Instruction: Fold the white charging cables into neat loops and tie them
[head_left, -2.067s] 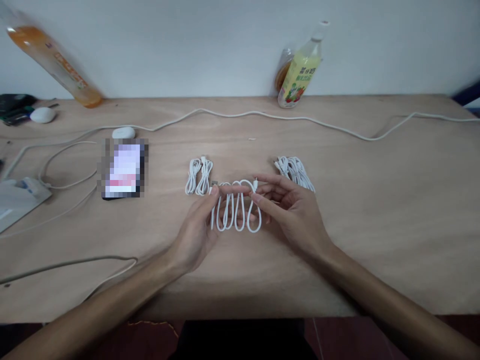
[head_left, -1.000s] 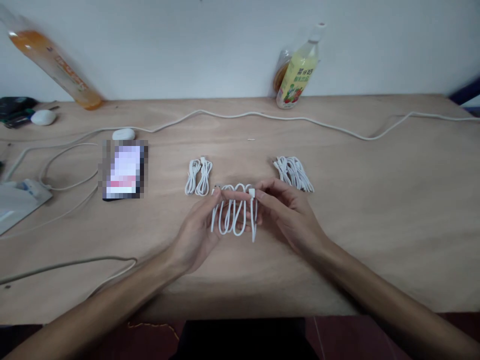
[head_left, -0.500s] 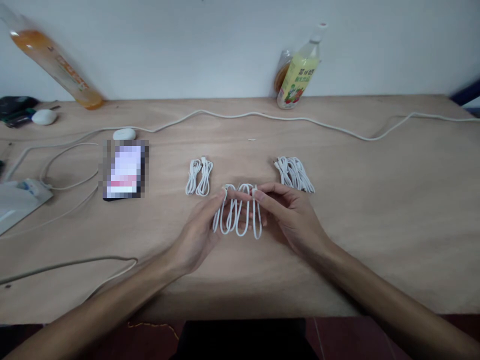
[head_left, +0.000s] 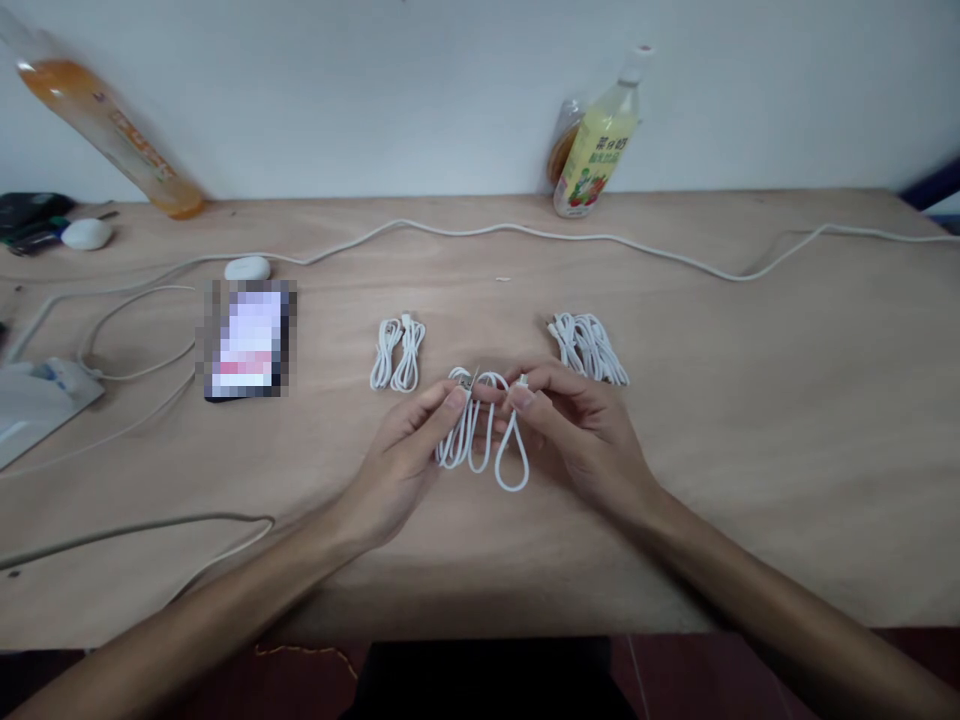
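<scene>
A white USB cable [head_left: 513, 478] hangs in loops between my two hands, above the table. My left hand [head_left: 409, 450] pinches it near a metal USB plug [head_left: 466, 382], thumb on top. With thumb and forefinger my right hand [head_left: 581, 425] grips the cable's other end, at a small connector [head_left: 523, 381]. Some fingers lie hidden behind the loops. Beyond my left hand lie two coiled white cables [head_left: 397, 352] side by side. Past my right hand sits a bigger pile of coiled white cables [head_left: 589, 348].
A blurred-out phone [head_left: 249, 340] and a white case [head_left: 247, 269] lie on the left. A long white cord [head_left: 510, 229] crosses the table's back. An orange drink bottle [head_left: 112, 135] and a yellow drink bottle [head_left: 598, 150] lean at the wall. More cords [head_left: 150, 525] lie front left.
My left hand has shifted slightly right and its USB plug now shows plainly. The loops have drawn closer together, and the one under my right hand has widened and hangs lower.
</scene>
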